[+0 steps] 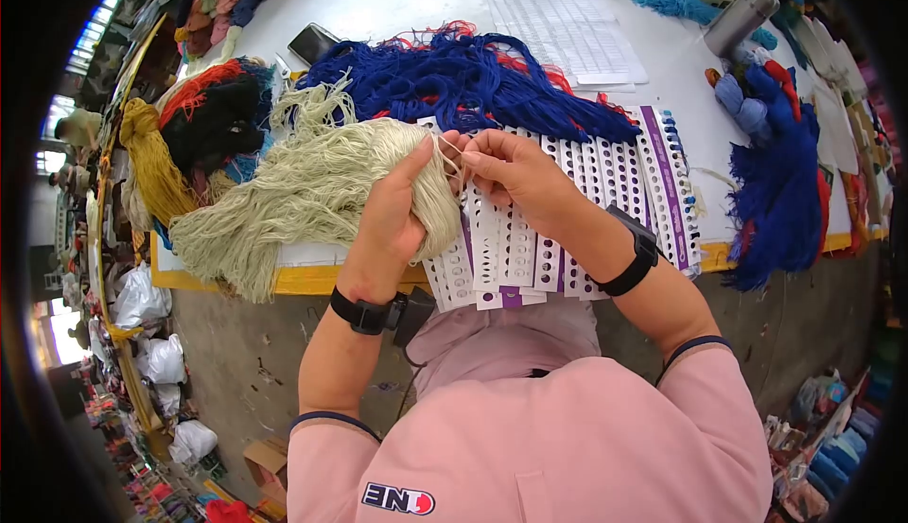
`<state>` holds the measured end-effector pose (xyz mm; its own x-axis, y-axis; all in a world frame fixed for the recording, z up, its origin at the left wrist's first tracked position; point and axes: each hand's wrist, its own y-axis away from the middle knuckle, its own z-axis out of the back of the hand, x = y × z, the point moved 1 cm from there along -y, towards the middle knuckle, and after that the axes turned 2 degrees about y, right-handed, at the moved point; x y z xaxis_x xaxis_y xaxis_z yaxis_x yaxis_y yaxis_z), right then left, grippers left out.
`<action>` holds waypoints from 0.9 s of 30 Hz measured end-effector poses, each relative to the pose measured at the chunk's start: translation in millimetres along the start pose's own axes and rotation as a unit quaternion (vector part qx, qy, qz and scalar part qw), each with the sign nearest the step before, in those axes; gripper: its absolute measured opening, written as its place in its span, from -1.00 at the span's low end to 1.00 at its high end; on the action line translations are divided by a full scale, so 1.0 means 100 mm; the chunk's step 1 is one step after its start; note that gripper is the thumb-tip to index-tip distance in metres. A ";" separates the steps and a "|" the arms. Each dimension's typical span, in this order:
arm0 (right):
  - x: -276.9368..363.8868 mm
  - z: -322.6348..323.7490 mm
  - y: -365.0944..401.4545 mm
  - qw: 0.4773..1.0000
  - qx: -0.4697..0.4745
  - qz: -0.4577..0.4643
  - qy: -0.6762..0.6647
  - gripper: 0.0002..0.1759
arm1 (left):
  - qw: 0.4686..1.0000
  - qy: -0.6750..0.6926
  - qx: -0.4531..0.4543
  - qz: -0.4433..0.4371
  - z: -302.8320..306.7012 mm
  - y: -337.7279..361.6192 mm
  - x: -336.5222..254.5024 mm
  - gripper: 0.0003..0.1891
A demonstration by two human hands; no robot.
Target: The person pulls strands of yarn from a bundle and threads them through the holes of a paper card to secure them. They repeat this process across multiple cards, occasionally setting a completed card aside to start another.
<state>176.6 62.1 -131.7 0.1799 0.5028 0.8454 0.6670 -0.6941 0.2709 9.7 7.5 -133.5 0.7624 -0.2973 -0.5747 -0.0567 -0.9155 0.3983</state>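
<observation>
A large hank of pale cream-green yarn (312, 178) lies across the table's front edge. My left hand (402, 197) is wrapped round its right end, with the thumb on top near the fingertips of my other hand. Thumb and fingers of my right hand (511, 173) are pinched together on a thin pale strand drawn from the hank. Beneath and right of my hands are white punched cards (577, 168) with rows of holes and purple strips. Behind them a heap of dark blue yarn (426, 78) with red strands is spread out.
A phone (313, 43) and printed sheets (558, 26) lie farther back. Black and orange yarn (213, 116) and mustard yarn (151, 168) are at the left. A metal bottle (742, 19) and more blue yarn (776, 173) are at the right. The table's yellow edge (307, 281) runs before me.
</observation>
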 end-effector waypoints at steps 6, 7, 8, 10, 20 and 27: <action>-0.05 -0.08 -0.01 0.983 0.008 0.059 0.175 -0.87 | 1.000 -0.021 -0.006 -0.009 -0.11 0.04 0.00 -0.63; -0.06 -0.07 -0.02 0.989 0.001 0.049 0.140 -0.86 | 1.000 -0.011 0.000 -0.012 -0.11 0.05 0.00 -0.64; -0.06 -0.06 -0.01 0.994 -0.005 0.039 0.105 -0.86 | 1.000 0.001 0.006 -0.015 -0.09 0.06 -0.01 -0.65; -0.06 -0.03 0.00 0.997 -0.006 0.029 0.067 -0.85 | 1.000 0.011 0.013 -0.022 -0.04 0.06 -0.02 -0.67; -0.06 -0.01 0.05 0.996 -0.001 0.025 0.082 -0.81 | 0.999 -0.010 0.016 -0.041 -0.06 0.06 0.05 -0.63; -0.10 0.03 0.03 0.997 0.004 0.031 0.067 -0.79 | 0.999 -0.007 0.009 -0.038 -0.05 0.07 0.04 -0.63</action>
<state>179.1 56.7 -141.2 0.1225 0.3860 0.9143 0.6632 -0.7172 0.2140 15.8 1.6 -129.3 0.7561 -0.2294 -0.6130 -0.0095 -0.9403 0.3401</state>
